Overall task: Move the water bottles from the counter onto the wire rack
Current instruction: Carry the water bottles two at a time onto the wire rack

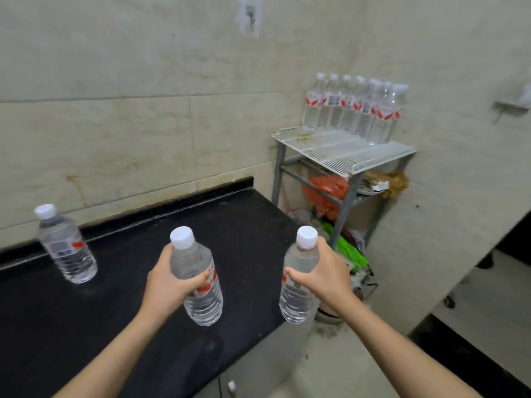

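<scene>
My left hand [169, 280] grips a clear water bottle [198, 294] with a white cap and red label, held upright over the black counter [129, 311]. My right hand [324, 271] grips a second bottle [297, 300] by its upper half, just past the counter's right edge. A third bottle [67, 245] stands alone on the counter at the left, near the wall. The white wire rack [339, 152] stands in the corner to the right, with several bottles [356, 107] lined up along its back edge.
Below the rack's top shelf lie an orange bag [327, 191], green items [349, 251] and other clutter. Tiled walls close the corner behind the rack. A dark counter edge [514, 234] juts in at the right, with pale floor beneath.
</scene>
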Motion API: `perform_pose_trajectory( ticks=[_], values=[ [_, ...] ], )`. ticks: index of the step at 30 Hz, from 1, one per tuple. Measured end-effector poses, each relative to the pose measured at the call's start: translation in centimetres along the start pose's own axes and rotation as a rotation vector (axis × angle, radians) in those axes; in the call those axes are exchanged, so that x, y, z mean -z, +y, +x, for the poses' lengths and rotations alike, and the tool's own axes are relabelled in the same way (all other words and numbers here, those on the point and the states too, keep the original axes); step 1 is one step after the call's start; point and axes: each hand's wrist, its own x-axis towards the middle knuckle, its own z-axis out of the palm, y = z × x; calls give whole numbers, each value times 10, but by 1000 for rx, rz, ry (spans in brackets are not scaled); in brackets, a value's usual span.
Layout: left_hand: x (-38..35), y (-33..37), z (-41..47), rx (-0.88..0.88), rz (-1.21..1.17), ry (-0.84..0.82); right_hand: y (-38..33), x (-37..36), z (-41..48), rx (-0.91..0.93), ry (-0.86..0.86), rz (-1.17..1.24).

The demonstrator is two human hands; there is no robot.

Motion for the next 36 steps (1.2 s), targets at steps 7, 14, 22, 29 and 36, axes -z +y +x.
perform_pose_trajectory(
  ticks=[7,14,22,29,36],
  values=[
    [-84,35,34,-114,-48,-166,60,59,18,-95,138,21],
    [-144,67,98,-194,-117,-177,89,103,111,-28,210,87],
    [-187,121,206,-246,-195,-15,65,172,274,200,327,172],
    [-230,160,277,-314,-201,93,79,203,396,250,350,242],
    [-313,201,321,-352,-263,271,134,204,523,318,202,241]
  ],
)
